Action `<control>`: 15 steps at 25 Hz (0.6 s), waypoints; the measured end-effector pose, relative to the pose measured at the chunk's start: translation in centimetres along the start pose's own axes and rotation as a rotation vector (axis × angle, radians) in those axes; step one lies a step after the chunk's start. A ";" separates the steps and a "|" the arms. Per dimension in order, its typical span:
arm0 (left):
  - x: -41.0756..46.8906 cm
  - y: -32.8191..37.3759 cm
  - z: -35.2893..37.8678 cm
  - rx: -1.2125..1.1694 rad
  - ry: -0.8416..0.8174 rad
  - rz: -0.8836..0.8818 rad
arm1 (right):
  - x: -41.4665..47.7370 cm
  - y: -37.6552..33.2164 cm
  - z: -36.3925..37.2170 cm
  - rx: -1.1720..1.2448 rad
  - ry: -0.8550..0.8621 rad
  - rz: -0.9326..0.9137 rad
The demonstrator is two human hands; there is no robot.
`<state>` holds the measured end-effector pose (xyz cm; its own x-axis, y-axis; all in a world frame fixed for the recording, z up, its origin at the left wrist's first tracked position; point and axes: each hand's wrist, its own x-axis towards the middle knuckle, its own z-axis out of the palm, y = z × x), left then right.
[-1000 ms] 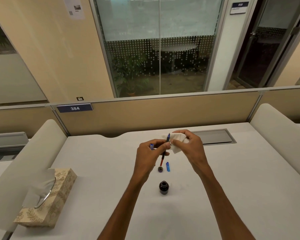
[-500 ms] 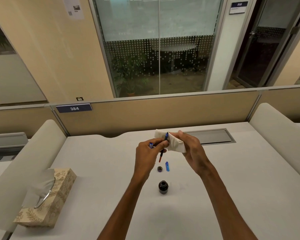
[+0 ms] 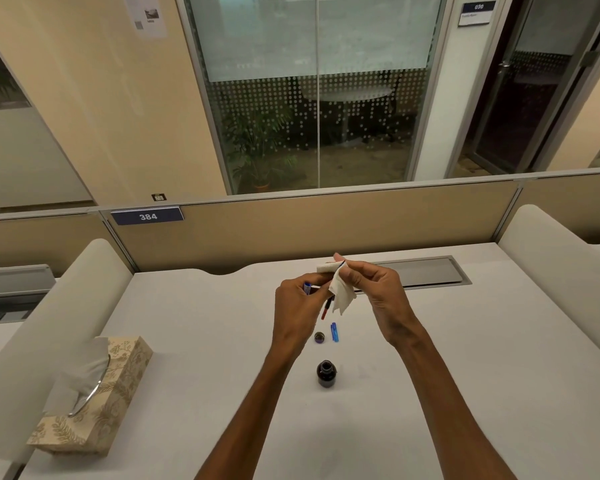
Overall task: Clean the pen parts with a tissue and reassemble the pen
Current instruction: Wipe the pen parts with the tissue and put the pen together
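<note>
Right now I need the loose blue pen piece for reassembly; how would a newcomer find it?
On the white desk, look just below the two raised hands. The blue pen piece lies flat beside a small round cap, beyond the dark ink bottle. It is the only slim, bright blue thing lying there.

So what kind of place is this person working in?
Most likely an open-plan office. The white desk is fenced by a partition with a numbered plate, 384, and beyond it a glass-walled room holds a round table, beside a door with a sign.
</note>
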<state>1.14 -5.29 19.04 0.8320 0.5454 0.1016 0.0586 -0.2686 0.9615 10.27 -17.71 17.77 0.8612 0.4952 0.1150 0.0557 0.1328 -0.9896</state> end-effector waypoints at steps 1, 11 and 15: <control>0.0 0.0 0.0 0.002 0.022 0.009 | 0.0 -0.2 0.1 0.008 0.016 -0.006; -0.4 -0.2 0.5 0.096 0.200 -0.023 | -0.6 -1.0 3.1 -0.087 0.147 -0.053; -0.2 -1.0 0.0 0.122 0.245 -0.028 | -0.7 -0.2 4.1 -0.099 0.205 -0.035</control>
<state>0.94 -5.11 18.06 0.6714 0.7260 0.1487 0.1577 -0.3360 0.9286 7.62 -14.53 18.21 0.9418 0.3060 0.1392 0.1278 0.0571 -0.9902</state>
